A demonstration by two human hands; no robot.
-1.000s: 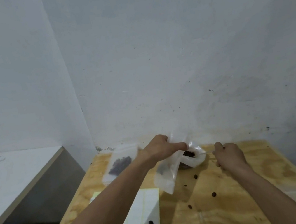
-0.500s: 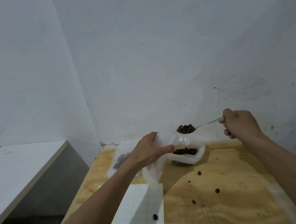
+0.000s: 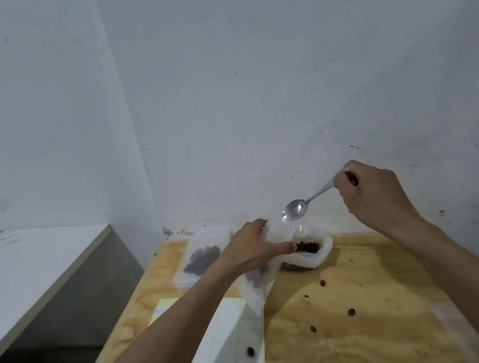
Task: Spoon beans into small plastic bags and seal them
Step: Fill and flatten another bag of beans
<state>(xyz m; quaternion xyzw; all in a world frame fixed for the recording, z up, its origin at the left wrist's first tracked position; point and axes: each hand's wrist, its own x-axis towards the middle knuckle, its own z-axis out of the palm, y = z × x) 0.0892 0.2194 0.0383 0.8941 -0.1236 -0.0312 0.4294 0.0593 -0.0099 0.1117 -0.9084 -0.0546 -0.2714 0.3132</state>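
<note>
My left hand (image 3: 253, 249) pinches the top of a small clear plastic bag (image 3: 259, 285) that hangs down to the table with some beans inside. My right hand (image 3: 374, 196) grips the handle of a metal spoon (image 3: 294, 209), whose empty bowl hovers just above the bag's mouth. Behind the bag sits a white plastic container (image 3: 322, 256) holding dark beans (image 3: 306, 247). At the far left of the table lies a filled bag of beans (image 3: 201, 258), flat on a stack of bags.
Several loose beans (image 3: 351, 311) are scattered on the plywood table (image 3: 353, 351). A white and yellow sheet (image 3: 224, 350) lies at the near left with one bean on it. White walls close the corner behind. A white counter (image 3: 21, 278) stands to the left.
The spoon, full of beans half a second ago, is empty now and tilted over the bag. My right hand moved slightly right and up. My left hand still holds the bag.
</note>
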